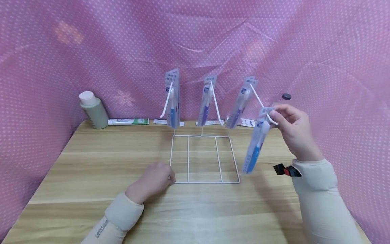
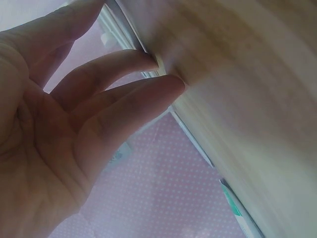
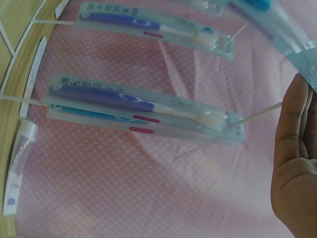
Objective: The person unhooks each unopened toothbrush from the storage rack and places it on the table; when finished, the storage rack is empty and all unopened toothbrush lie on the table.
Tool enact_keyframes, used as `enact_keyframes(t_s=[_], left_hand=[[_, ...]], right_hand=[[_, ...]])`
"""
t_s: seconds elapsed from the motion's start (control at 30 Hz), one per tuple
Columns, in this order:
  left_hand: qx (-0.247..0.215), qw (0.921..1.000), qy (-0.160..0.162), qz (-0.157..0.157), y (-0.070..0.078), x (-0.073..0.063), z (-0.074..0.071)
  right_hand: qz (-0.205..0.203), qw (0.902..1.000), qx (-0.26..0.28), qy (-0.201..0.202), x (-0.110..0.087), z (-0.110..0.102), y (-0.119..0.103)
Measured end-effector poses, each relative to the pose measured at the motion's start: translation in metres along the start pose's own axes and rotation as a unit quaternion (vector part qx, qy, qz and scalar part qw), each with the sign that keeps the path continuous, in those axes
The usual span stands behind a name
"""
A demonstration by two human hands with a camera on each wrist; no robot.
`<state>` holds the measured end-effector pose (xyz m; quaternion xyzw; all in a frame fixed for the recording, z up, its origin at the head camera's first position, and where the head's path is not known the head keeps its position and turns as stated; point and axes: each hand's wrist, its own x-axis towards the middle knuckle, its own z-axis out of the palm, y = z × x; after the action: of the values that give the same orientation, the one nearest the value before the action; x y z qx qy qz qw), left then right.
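My right hand [image 1: 297, 130] pinches the top of a packaged blue toothbrush [image 1: 256, 149] by the outer end of the rack's right hook. The upturned hook tip shows in front of the packet's top edge. My left hand [image 1: 153, 179] holds the front left corner of the white wire rack [image 1: 188, 159] down on the table; its fingertips meet the wire in the left wrist view. More packaged toothbrushes hang on the hooks: blue ones [image 1: 172, 101] at left, a purple one [image 1: 207, 105] in the middle, and a purple one [image 3: 104, 96] with a blue one behind it at right.
Along the table's back edge are a green bottle [image 1: 96, 112] with a pale cap, a toothpaste tube [image 1: 128, 121], and flat white packs partly behind the rack. A dark-capped bottle [image 1: 285, 97] is mostly hidden behind my right hand. Pink dotted cloth [image 1: 195, 37] surrounds the wooden table [image 1: 106, 162].
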<state>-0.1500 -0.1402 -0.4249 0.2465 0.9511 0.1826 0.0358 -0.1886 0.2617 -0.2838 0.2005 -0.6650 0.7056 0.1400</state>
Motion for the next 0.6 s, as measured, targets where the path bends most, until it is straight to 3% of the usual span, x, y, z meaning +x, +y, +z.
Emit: enact_keyframes(t_s=[0.17,0.37,0.5,0.6], left_hand=[[0.005,0.9999,-0.011,-0.008,-0.001,0.002,0.001],[0.006,0.9998,-0.016,-0.012,0.0,0.003,0.0],[0.014,0.9998,-0.003,0.013,0.0,0.002,0.001],[0.023,0.9991,0.012,0.033,-0.001,0.001,-0.001]], right_hand=[[-0.014,0.9994,-0.031,0.003,-0.021,-0.001,-0.018],[-0.037,0.9993,-0.009,-0.004,-0.04,-0.01,-0.03],[0.005,0.998,-0.064,-0.003,-0.048,-0.034,-0.025],[0.08,0.9852,-0.152,0.001,-0.044,-0.059,-0.011]])
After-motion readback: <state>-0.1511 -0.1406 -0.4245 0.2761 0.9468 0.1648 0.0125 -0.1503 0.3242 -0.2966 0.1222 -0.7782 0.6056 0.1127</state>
